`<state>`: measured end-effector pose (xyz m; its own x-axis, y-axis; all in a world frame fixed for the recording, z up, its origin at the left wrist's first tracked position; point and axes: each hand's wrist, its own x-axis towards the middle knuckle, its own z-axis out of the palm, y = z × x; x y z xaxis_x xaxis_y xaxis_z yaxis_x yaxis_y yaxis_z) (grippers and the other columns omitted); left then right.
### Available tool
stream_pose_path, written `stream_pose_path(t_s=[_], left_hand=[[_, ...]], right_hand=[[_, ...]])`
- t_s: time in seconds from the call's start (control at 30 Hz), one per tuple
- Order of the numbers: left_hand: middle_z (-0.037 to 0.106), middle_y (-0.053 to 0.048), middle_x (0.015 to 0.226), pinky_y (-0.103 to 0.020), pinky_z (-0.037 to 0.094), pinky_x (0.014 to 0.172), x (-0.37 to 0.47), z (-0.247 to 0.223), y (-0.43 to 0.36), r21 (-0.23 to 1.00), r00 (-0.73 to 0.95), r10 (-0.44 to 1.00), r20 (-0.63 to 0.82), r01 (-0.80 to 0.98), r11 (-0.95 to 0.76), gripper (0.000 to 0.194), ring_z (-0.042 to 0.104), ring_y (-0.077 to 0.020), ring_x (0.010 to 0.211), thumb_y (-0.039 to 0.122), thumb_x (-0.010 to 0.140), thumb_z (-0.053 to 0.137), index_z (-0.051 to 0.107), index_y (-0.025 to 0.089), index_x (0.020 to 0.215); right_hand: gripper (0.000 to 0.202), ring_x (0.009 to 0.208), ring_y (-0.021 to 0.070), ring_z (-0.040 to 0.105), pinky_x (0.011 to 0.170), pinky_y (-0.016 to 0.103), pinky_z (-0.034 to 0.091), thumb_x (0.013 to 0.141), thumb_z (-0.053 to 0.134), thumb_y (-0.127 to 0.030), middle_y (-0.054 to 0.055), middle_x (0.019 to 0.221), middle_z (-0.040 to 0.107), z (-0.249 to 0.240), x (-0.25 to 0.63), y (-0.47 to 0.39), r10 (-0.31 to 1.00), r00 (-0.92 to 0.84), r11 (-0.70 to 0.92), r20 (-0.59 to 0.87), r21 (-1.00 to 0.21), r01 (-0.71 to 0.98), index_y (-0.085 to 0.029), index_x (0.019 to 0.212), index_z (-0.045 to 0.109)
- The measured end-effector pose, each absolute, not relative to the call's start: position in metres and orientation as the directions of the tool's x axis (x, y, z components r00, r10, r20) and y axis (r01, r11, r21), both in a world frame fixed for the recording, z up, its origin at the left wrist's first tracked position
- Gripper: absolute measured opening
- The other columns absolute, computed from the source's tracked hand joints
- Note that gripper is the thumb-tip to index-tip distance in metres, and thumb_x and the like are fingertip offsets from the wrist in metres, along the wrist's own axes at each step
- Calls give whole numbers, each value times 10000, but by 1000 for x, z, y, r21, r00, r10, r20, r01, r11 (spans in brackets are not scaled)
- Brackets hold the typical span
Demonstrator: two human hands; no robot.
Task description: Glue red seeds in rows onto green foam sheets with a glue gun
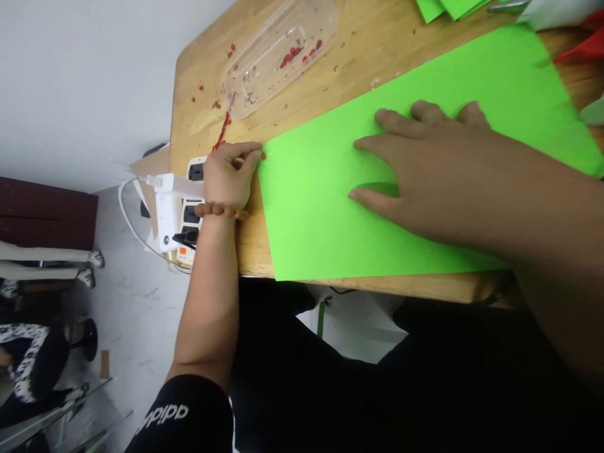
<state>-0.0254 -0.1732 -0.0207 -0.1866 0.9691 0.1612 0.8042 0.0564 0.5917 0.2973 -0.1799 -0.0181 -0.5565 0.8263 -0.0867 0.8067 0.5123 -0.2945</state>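
A large sheet of bright green paper point(321, 220) lies flat on the wooden table point(193, 119). At its upper left corner, my left hand point(231, 173) has thumb and forefinger pinched together, and a small red bit point(263, 156) shows beside the fingertips. Whether anything is inside the pinch is too small to tell. A beaded bracelet point(221, 210) circles the left wrist. My right hand point(425, 163) rests over the middle of the paper with its fingers spread, holding nothing.
A clear plastic container point(283, 56) with red and dark bits stands at the back. Scattered red pieces point(221, 132) lie near it. A power strip point(191, 214) with a white charger is left of my wrist. More green paper point(460, 7) is at top right. A person's legs point(47, 253) show far left.
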Motion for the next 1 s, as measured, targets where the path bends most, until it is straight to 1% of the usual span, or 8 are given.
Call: stream_pose_path(t_s=[0.1, 0.2, 0.4, 0.53, 0.63, 0.8, 0.87, 1.0], left_hand=[[840, -42, 1052, -385, 639, 947, -25, -19, -175, 564, -168, 970, 176, 825, 40, 99, 747, -226, 930, 248, 989, 804, 874, 279, 1052], [835, -50, 1064, -425, 629, 965, -24, -18, -175, 523, -123, 971, 205, 852, -2, 113, 736, -234, 902, 201, 980, 802, 874, 281, 1012], [816, -42, 1073, -378, 616, 912, -24, -18, -174, 507, -118, 971, 208, 862, -4, 123, 716, -207, 870, 201, 959, 832, 881, 277, 1042], [802, -46, 1053, -395, 615, 879, -26, -19, -173, 513, -93, 974, 207, 858, -27, 132, 714, -215, 846, 193, 940, 846, 881, 289, 1023], [798, -39, 1034, -392, 613, 873, -28, -21, -171, 488, -77, 972, 224, 872, -43, 132, 707, -214, 838, 178, 920, 842, 878, 277, 1000], [801, -40, 1046, -396, 618, 890, -31, -23, -170, 469, -70, 975, 213, 882, -39, 102, 707, -219, 855, 234, 928, 840, 870, 281, 1014], [804, -46, 1048, -410, 622, 886, -31, -23, -170, 469, -62, 975, 212, 882, -45, 100, 704, -221, 848, 248, 931, 832, 870, 293, 1012], [789, -47, 1039, -417, 605, 878, -30, -22, -171, 478, -59, 973, 222, 877, -56, 120, 680, -197, 818, 238, 938, 800, 872, 281, 1023]], right_hand=[[698, 1586, 566, 417, 1229, 870, 356, 1051, 469, -558, 267, 1734, 477, -19, 298, -180, 822, -567, 530, -59, -286, 798, -97, 1556, 612], [699, 1588, 575, 414, 1224, 882, 346, 1074, 458, -565, 272, 1752, 453, -20, 298, -180, 819, -571, 534, -55, -292, 794, -84, 1558, 607], [698, 1602, 588, 397, 1228, 889, 336, 1080, 486, -571, 270, 1775, 427, -21, 299, -179, 814, -578, 537, -65, -297, 790, -83, 1565, 601], [687, 1590, 587, 415, 1211, 893, 360, 1068, 505, -578, 262, 1770, 439, -23, 299, -179, 816, -576, 543, -46, -279, 792, -95, 1544, 617], [680, 1577, 576, 438, 1202, 889, 377, 1062, 507, -574, 254, 1760, 457, -25, 299, -179, 817, -576, 549, -25, -268, 792, -106, 1543, 619], [704, 1585, 572, 426, 1212, 885, 363, 1065, 466, -577, 260, 1747, 466, -23, 298, -179, 821, -569, 539, -45, -267, 799, -94, 1558, 604], [700, 1600, 568, 409, 1231, 872, 351, 1053, 472, -576, 249, 1761, 454, -21, 298, -179, 824, -562, 527, -65, -276, 804, -120, 1566, 606], [667, 1614, 570, 395, 1242, 865, 346, 1024, 483, -562, 205, 1783, 445, -20, 297, -180, 830, -552, 509, -74, -303, 806, -219, 1578, 622]])
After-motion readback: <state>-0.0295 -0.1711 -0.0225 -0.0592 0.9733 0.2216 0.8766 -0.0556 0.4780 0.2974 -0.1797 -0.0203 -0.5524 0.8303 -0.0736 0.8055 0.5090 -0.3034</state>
